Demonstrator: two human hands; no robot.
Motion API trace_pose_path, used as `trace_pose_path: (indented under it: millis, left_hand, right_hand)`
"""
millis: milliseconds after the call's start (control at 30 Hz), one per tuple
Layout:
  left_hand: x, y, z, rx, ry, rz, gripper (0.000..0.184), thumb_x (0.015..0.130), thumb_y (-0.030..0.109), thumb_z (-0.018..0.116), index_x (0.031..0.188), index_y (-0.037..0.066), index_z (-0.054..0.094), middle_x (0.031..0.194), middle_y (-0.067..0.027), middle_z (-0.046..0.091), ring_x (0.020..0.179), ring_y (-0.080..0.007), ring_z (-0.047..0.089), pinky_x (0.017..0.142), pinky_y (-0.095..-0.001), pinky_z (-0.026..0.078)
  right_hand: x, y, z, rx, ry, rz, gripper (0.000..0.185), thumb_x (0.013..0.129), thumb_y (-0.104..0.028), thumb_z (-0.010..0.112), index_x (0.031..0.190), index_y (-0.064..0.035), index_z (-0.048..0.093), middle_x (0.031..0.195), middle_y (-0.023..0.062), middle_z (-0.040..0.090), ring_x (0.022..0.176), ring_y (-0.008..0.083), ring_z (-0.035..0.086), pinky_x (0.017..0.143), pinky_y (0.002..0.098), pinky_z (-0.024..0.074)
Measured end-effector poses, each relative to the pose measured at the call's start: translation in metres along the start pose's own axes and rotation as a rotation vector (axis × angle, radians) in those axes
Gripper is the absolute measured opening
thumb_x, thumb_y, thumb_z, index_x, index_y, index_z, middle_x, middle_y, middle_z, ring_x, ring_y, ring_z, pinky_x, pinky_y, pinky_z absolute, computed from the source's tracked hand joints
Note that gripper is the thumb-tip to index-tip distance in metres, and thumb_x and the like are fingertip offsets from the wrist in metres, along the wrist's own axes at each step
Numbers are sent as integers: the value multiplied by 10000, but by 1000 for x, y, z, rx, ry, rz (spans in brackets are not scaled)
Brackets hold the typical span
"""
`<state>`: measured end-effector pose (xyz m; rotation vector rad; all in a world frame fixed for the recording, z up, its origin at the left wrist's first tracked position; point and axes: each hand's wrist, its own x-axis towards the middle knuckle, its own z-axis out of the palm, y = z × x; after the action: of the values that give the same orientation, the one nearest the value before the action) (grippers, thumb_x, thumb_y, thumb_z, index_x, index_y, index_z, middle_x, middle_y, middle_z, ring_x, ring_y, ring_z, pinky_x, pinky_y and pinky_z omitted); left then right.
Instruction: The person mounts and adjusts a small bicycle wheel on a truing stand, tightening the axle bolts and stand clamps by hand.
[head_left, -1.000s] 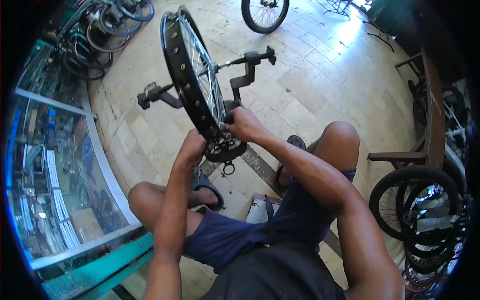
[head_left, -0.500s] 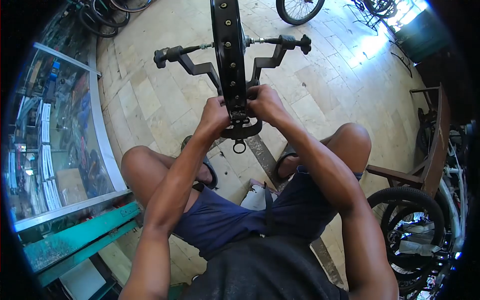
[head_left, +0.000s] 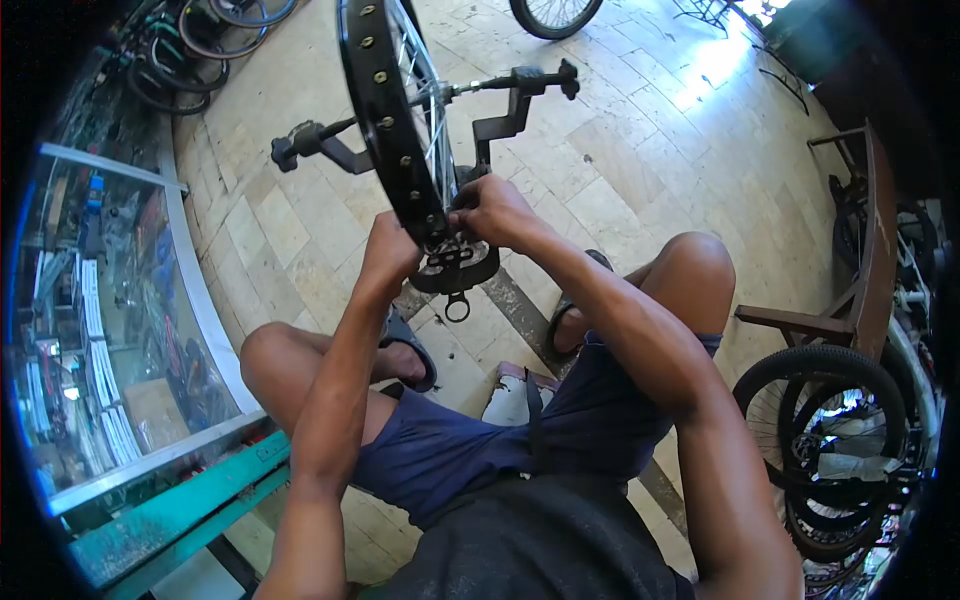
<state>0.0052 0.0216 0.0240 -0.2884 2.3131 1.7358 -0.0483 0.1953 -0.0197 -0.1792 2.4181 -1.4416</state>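
A black bicycle rim [head_left: 386, 122] with silver spokes [head_left: 436, 150] stands on edge in a black wheel truing stand [head_left: 500, 128], leaning left in view. My left hand [head_left: 396, 246] is curled against the left side of the rim's near end, its fingertips hidden behind the rim. On the other side, my right hand [head_left: 492, 212] has its fingers bent and pinched together beside the rim and spokes. Whatever either hand grips is too small or too covered to make out. Just below the hands is the stand's curved black base with a metal ring [head_left: 457, 307].
A glass display case [head_left: 120, 330] lines the left side, with a teal bench [head_left: 180, 510] below it. Bicycle wheels [head_left: 825, 440] and a brown wooden frame [head_left: 870, 250] stand at right. More wheels [head_left: 205, 50] lean at the far left. Another wheel [head_left: 555, 15] is ahead on the tiled floor.
The rim has gone from nearly straight to leaning left in view, showing its spokes. Both hands and the stand sit slightly farther left and lower in view. The surroundings have shifted too.
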Motion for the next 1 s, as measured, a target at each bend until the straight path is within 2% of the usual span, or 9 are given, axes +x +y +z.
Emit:
trace_pose_path:
  millis: [67,167,333,400,533,767,833,900,1000]
  left_hand:
    - [5,-10,0,-110,-17,-85,279,861,172,766,1066,-15,739,910,-39,726,762,-110,648,682,-292,511]
    - [11,-26,3,49,-60,100,227,819,83,739,1023,4,680,881,2,663,739,-102,604,654,-280,500]
    - [25,-56,-6,-72,-67,63,275,812,45,738,1066,15,640,865,2,618,678,-93,580,522,-260,428]
    - [26,-55,-15,12,-158,-17,419,863,-9,717,1263,-48,597,1000,-61,666,852,-120,620,702,-272,508]
    - [16,-40,-10,21,-120,-100,389,984,125,661,1337,-1,558,1041,-57,644,877,-113,603,692,-279,503]
    - [14,-23,-17,-2,-279,-175,303,1015,121,551,1294,36,635,842,25,654,619,-42,507,519,-194,382]
    - [8,-17,-8,-112,-200,-131,274,1001,114,545,1237,39,661,824,32,637,600,-43,493,496,-195,371]
    - [7,-19,-13,-282,-274,-58,224,931,219,717,1082,55,734,940,-4,723,832,-103,668,653,-247,497]
    - [10,-30,-15,-275,-221,-140,211,919,193,732,1055,31,733,911,-8,719,791,-97,660,693,-247,504]
  right_hand:
    - [0,-6,-12,149,-4,104,251,803,-203,809,925,14,782,842,190,752,765,291,743,734,391,569]
    - [5,-6,-39,140,24,137,277,802,-214,813,921,34,776,830,184,753,752,276,744,717,385,571]
    - [-2,-1,-29,-17,-55,68,292,744,-220,861,902,7,765,898,239,739,908,372,732,809,427,570]
    - [-2,2,-25,-68,-65,64,278,768,-173,840,963,11,767,900,214,750,880,321,736,797,402,568]
    - [2,1,-24,-145,-58,49,268,776,-140,830,994,6,775,935,199,759,877,300,743,796,385,569]
    - [-5,1,-3,-175,-16,-36,215,772,-158,814,934,-20,783,909,214,743,904,352,727,846,408,558]
    - [-5,0,5,-157,16,-61,368,736,-254,882,907,38,737,946,283,714,932,431,707,828,467,563]
    - [-10,-2,5,-148,-13,-65,339,752,-243,868,907,30,741,947,285,713,928,435,707,836,473,558]
    - [-18,-9,4,-80,30,-48,302,777,-229,840,930,15,749,940,272,719,934,419,711,836,466,559]
